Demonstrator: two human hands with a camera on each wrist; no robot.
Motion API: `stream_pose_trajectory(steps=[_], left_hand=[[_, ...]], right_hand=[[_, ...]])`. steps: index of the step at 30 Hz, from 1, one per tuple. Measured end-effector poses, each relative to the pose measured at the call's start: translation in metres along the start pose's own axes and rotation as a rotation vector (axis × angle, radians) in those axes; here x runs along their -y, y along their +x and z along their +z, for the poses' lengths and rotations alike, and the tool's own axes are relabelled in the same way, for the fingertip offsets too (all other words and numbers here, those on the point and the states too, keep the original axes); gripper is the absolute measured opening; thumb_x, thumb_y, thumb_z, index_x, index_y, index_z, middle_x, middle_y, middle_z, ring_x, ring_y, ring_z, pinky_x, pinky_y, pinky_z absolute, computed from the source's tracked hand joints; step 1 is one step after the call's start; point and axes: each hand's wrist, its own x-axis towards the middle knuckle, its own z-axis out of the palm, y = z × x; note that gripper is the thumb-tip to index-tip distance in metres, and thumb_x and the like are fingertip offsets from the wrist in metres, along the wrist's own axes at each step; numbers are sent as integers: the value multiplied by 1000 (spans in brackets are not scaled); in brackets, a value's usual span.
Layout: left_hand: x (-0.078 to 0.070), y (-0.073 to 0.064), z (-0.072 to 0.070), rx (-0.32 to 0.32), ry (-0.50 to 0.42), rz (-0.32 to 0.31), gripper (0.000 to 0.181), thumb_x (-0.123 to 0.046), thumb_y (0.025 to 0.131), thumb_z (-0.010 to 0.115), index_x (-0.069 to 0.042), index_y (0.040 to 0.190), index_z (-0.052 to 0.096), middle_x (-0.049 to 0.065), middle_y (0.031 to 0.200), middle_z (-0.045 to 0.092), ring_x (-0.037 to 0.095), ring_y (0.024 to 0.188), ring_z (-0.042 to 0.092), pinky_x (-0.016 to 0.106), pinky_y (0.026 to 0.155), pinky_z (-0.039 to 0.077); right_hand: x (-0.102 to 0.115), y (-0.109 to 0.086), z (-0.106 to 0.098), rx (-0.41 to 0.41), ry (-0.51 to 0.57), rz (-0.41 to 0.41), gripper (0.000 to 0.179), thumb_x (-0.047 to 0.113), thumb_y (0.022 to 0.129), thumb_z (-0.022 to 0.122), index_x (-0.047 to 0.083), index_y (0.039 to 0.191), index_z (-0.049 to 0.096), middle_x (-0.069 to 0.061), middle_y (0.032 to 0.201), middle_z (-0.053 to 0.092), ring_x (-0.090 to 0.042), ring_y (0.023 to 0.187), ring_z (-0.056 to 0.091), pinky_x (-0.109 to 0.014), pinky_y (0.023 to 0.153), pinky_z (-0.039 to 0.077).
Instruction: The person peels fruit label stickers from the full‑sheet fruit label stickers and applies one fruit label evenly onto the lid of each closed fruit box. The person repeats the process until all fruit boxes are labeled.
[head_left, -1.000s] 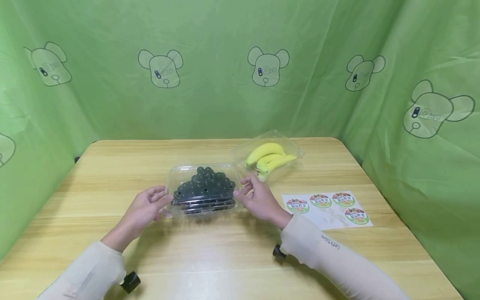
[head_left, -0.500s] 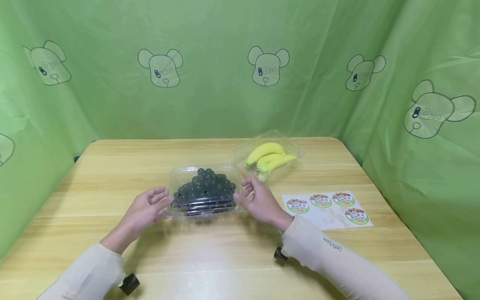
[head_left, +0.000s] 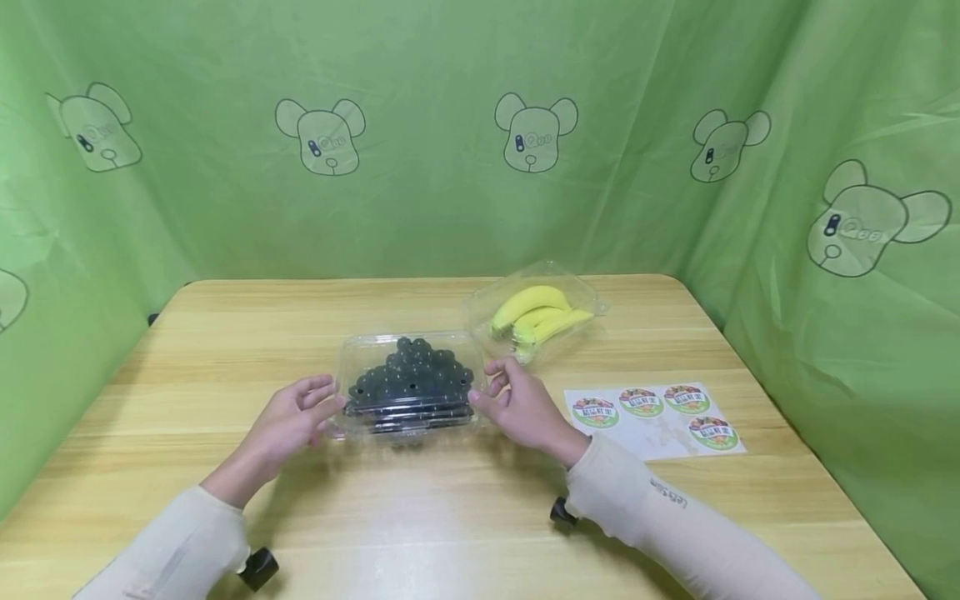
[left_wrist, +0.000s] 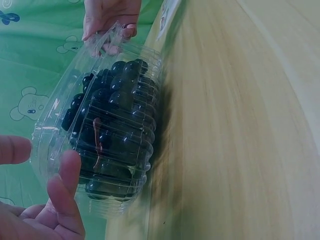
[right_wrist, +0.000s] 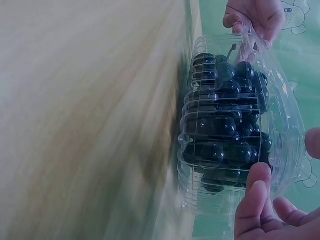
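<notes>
A clear plastic clamshell box (head_left: 408, 437) stands mid-table with a bunch of dark grapes (head_left: 412, 371) inside. Its lid is down over the fruit; whether it is latched cannot be told. At the box's left end, my left hand (head_left: 296, 417) holds the rim between thumb and curled fingers. My right hand (head_left: 521, 404) grips the opposite end likewise. In the left wrist view the ribbed lower half and a brown stem (left_wrist: 97, 135) show through the plastic. From the right wrist view, the grapes (right_wrist: 225, 125) press close to the ribbed wall, and the underside sits at or just over the table.
Behind and to the right, a second clear box (head_left: 592, 300) holds yellow bananas (head_left: 543, 317). A white sheet (head_left: 637, 437) with several round fruit stickers (head_left: 686, 398) lies at the right of the wooden table (head_left: 225, 333). Green curtains (head_left: 427, 208) surround the back and sides.
The box of grapes has shifted very slightly towards me and to the right, with both hands still at its ends. The bananas and sticker sheet stay in place.
</notes>
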Motion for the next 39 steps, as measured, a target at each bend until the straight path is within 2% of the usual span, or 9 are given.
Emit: stream_pose_trajectory(steps=[20, 29, 35, 39], left_hand=[[1, -1, 1, 5, -2, 5, 69, -23, 97, 58, 5, 150, 22, 25, 153, 28, 11, 64, 48, 24, 57, 50], [1, -2, 0, 2, 9, 8, 68, -22, 98, 58, 4, 149, 23, 25, 152, 29, 8, 60, 44, 25, 59, 51], [2, -3, -1, -5, 29, 17, 67, -21, 97, 58, 5, 149, 24, 26, 152, 29, 16, 81, 57, 27, 61, 52], [3, -3, 0, -3, 25, 18, 66, -20, 97, 58, 5, 148, 24, 25, 152, 29, 22, 86, 59, 27, 60, 52]], right_hand=[[-1, -2, -1, 0, -2, -8, 48, 25, 90, 69, -3, 123, 48, -8, 93, 56, -19, 70, 58, -31, 58, 53], [1, -3, -1, 5, -2, -5, 49, 24, 90, 69, -3, 125, 48, -8, 93, 57, -20, 71, 58, -33, 59, 54], [0, -4, 1, 12, -12, -5, 50, 24, 90, 70, -3, 126, 48, -7, 93, 56, -19, 73, 57, -33, 61, 54], [-1, -5, 1, 11, -25, -7, 51, 25, 89, 70, -3, 126, 48, -6, 92, 56, -18, 73, 57, -32, 62, 53]])
